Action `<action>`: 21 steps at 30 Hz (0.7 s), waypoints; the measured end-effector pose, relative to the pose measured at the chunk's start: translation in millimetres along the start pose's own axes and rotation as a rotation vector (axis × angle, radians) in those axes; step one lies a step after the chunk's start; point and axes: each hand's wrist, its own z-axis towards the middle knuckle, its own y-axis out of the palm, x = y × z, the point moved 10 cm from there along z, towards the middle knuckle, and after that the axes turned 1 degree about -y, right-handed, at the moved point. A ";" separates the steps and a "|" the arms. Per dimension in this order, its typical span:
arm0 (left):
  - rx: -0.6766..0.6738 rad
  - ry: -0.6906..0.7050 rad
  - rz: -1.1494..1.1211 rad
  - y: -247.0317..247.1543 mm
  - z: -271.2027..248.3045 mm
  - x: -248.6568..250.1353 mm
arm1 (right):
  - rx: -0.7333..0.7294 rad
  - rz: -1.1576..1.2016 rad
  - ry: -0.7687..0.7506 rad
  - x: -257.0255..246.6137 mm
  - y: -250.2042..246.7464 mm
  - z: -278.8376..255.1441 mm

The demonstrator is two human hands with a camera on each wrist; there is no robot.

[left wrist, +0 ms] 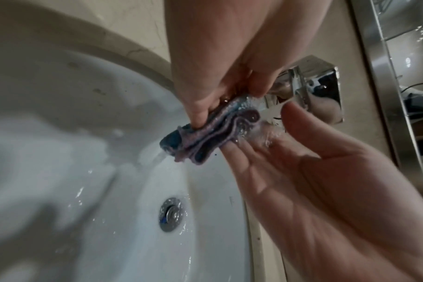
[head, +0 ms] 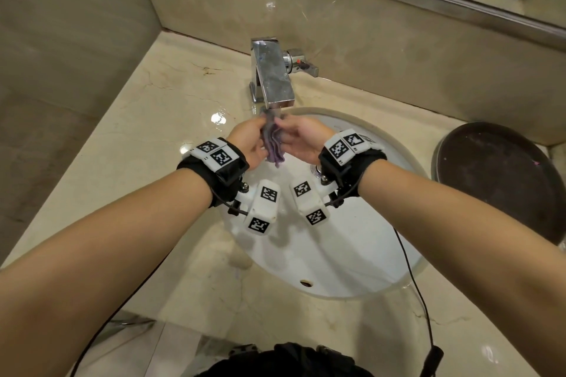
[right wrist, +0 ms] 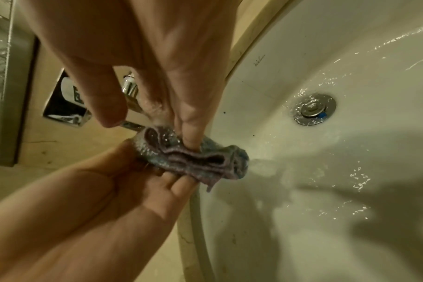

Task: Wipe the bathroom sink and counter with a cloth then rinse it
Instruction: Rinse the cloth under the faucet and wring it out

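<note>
A wet purple-and-blue cloth point(head: 274, 144) point(left wrist: 213, 133) point(right wrist: 193, 158) hangs bunched under the chrome faucet point(head: 272, 76) spout, over the back of the white sink point(head: 337, 254). My right hand point(head: 300, 138) point(left wrist: 220, 66) point(right wrist: 123, 187) grips the cloth, fingers curled round its folds. My left hand point(head: 248, 138) point(left wrist: 302, 171) point(right wrist: 172, 76) presses fairly straight fingers against the other side, its thumb standing apart. Water splashes on the cloth and runs off its lower end into the basin.
The beige marble counter point(head: 147, 119) surrounds the sink, with a wet patch left of the faucet. A dark round tray point(head: 502, 180) stands at the right. The chrome drain point(left wrist: 170, 213) point(right wrist: 314, 108) lies below the hands. Walls close in behind and at left.
</note>
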 end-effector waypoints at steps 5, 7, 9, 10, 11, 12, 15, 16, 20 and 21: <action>-0.010 -0.038 0.025 -3.3 -2.6 -3.0 | 0.237 -0.216 -0.035 -3.8 -31.0 9.6; -0.019 -0.049 0.070 -4.9 -4.9 -4.6 | 0.376 -0.272 -0.014 -7.7 -51.8 11.2; -0.021 -0.054 0.084 -7.3 -6.2 -6.5 | 0.358 -0.144 -0.004 -8.6 -52.1 10.3; -0.022 -0.052 0.079 -8.0 -6.9 -6.8 | 0.322 -0.101 -0.007 -9.6 -48.0 9.7; -0.024 -0.045 0.065 -8.1 -7.2 -6.1 | 0.285 -0.099 -0.009 -9.9 -42.7 9.1; -0.026 -0.038 0.045 -8.2 -7.3 -4.7 | 0.247 -0.124 -0.006 -9.4 -38.0 8.9; -0.019 -0.022 0.026 -8.0 -7.1 -1.9 | 0.255 -0.287 0.029 -5.8 -37.3 10.6; -0.011 -0.019 0.037 -8.6 -6.7 -1.9 | 0.300 -0.349 0.040 -6.7 -41.2 12.4; 0.046 -0.002 0.078 -15.6 -7.2 -2.5 | 0.427 -0.430 0.071 -8.6 -56.5 15.1; 0.056 0.000 0.093 -17.9 -7.6 -2.8 | 0.404 -0.424 0.073 -8.5 -54.5 16.0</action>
